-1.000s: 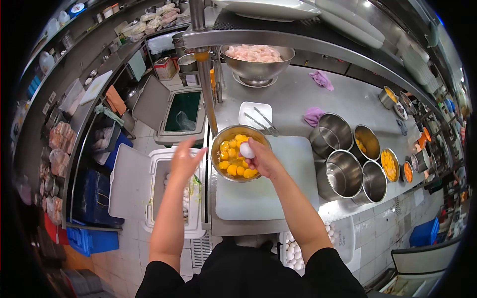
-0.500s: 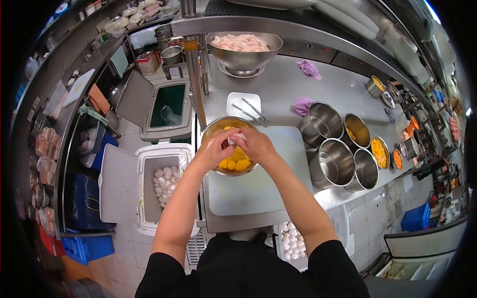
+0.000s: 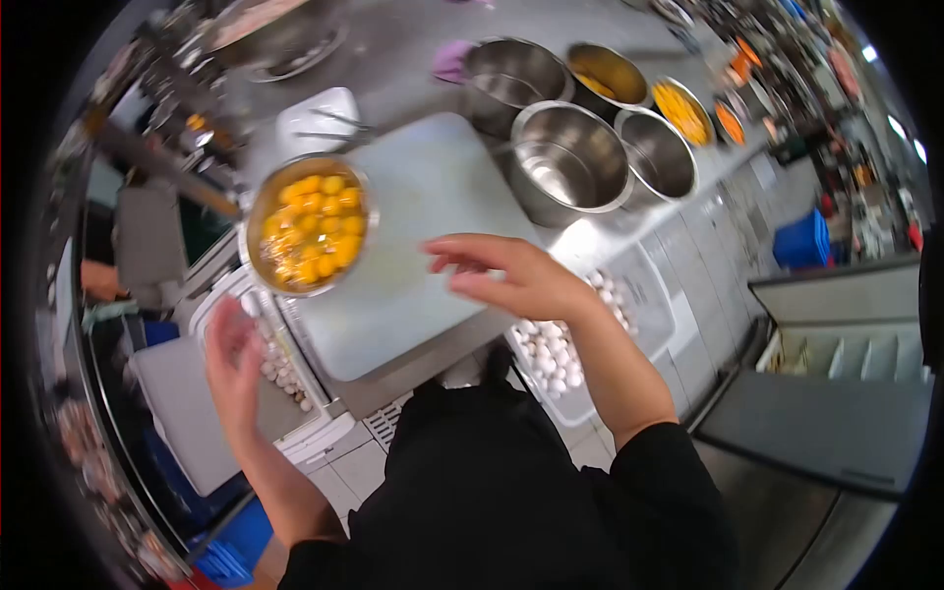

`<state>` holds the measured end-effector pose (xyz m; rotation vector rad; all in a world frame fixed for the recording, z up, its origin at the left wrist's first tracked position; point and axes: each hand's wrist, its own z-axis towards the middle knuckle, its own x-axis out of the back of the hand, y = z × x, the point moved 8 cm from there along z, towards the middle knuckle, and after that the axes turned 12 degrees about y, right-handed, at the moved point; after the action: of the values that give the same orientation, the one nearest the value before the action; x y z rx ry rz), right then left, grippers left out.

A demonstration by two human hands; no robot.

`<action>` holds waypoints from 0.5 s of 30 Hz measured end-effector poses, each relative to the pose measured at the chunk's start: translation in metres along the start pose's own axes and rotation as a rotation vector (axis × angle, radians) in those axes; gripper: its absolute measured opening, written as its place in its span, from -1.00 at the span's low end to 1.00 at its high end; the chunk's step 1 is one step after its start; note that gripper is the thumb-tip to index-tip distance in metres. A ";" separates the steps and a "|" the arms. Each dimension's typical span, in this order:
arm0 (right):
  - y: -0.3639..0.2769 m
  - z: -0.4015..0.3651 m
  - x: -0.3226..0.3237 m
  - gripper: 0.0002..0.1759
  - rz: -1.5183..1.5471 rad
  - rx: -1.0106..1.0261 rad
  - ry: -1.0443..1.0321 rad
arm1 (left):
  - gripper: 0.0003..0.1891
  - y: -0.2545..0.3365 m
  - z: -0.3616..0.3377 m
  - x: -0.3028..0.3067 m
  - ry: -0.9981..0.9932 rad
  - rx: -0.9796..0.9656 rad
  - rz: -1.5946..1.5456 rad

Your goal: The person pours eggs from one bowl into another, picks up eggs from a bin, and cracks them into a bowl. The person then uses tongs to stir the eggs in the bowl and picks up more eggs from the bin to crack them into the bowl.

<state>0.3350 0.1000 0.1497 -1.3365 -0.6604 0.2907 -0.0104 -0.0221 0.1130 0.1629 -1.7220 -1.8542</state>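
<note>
My left hand (image 3: 236,359) hangs over the light-coloured bin (image 3: 320,433), blurred by motion, with its fingers apart. A small white piece, probably eggshell (image 3: 250,303), shows at its fingertips; white shells (image 3: 287,382) lie in the bin below. My right hand (image 3: 511,277) is above the front right of the pale cutting board (image 3: 423,187), fingers parted and holding nothing. On the board's left side sits a metal bowl (image 3: 368,197) of raw eggs with many yellow yolks (image 3: 313,228). Whole white eggs (image 3: 553,359) fill part of a clear tub (image 3: 654,285) below the counter's edge.
Several steel pots (image 3: 570,162) stand right of the board, beside a container of orange-yellow pieces (image 3: 680,113). A white dish (image 3: 320,118) with tongs (image 3: 334,118) lies behind the bowl. A purple cloth (image 3: 452,61) is farther back. The bin's raised lid (image 3: 192,408) extends left.
My hands have parted from above the bowl, where they held an egg together. The left went down-left over the bin, the right toward the egg tub. The view has turned and shifted.
</note>
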 end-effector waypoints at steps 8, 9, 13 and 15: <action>0.390 -0.340 0.109 -0.56 -0.152 -1.015 0.789 | -0.46 -0.034 -0.217 -0.394 -1.311 0.024 0.091; 0.430 -0.366 0.101 -0.55 -0.385 -1.006 0.731 | -0.50 -0.074 -0.235 -0.435 -1.266 -0.002 0.216; 0.497 -0.372 0.070 -0.45 -0.550 -1.008 0.651 | -0.60 -0.191 -0.275 -0.585 -1.292 -0.215 0.640; 0.526 -0.354 0.058 -0.32 -0.690 -0.964 0.569 | -0.66 -0.233 -0.284 -0.637 -1.290 -0.505 0.800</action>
<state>0.6810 -0.0300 -0.3691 -1.8597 -0.7469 -1.0580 0.5644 0.0431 -0.3419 -1.9575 -1.4451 -1.6632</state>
